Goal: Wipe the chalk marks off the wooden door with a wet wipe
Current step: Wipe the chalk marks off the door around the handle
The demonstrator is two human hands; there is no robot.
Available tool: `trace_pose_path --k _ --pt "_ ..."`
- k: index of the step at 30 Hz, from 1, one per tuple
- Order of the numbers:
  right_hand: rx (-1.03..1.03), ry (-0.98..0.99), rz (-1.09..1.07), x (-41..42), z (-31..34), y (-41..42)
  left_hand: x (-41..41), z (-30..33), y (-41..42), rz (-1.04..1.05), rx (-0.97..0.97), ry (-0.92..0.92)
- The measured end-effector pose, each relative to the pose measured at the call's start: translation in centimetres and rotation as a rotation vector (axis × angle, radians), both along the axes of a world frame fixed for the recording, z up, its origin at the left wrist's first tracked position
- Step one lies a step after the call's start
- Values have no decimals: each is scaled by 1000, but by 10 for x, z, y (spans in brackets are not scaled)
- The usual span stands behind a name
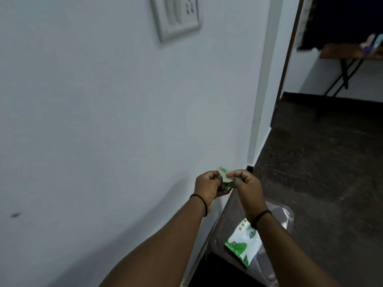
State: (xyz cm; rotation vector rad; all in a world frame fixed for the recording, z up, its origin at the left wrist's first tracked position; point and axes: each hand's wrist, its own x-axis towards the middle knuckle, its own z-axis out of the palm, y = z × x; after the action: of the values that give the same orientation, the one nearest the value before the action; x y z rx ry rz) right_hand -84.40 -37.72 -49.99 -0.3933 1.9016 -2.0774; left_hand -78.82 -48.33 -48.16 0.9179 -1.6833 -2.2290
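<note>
Both forearms, left hand and right hand, curled fingers pinching a crumpled wet wipe.

White wall w/ switchboard; dark floor.

A crumpled pale green wet wipe sits bunched in mid-air near the white wall. It is pinched from both sides. The door cannot be told.

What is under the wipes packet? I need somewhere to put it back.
The wipes packet lies on a brown plastic surface, perhaps a stool; the right forearm covers its upper end.
</note>
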Motion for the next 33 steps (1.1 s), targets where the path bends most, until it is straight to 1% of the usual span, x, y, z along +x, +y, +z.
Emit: trace_pose_path --k 3,5,6,8,11,14,16,18,20,26,28,30,33 --pt "133 295 114 28 50 1 34 49 -9 68 -8 125" --pt "204 420 127 49 81 2 60 78 -10 84 -48 187" --pt "215 434 115 62 98 3 76 94 -11 81 -78 210" --pt "174 410 97 85 127 3 105 123 -8 61 -160 248" --pt "117 444 124 120 170 -1 148 163 -3 78 -279 317" --pt "1 377 190 155 211 -12 191 200 -4 114 -372 397" --pt "-125 322 258 180 240 -18 219 223 -8 143 -422 448" --pt "-234 307 322 206 265 -25 247 246 -13 201 -474 486" --pt "-298 321 375 230 287 -33 273 265 -17 272 -520 525" --pt "-418 451 482 294 344 -53 347 319 -23 511 -695 662" --pt "-483 476 545 312 359 -61 369 335 -24 578 -756 695" --pt "-548 503 560 330 368 -70 387 347 -24 634 -792 715" --pt "-666 519 565 359 377 -81 414 361 -20 739 -905 735"
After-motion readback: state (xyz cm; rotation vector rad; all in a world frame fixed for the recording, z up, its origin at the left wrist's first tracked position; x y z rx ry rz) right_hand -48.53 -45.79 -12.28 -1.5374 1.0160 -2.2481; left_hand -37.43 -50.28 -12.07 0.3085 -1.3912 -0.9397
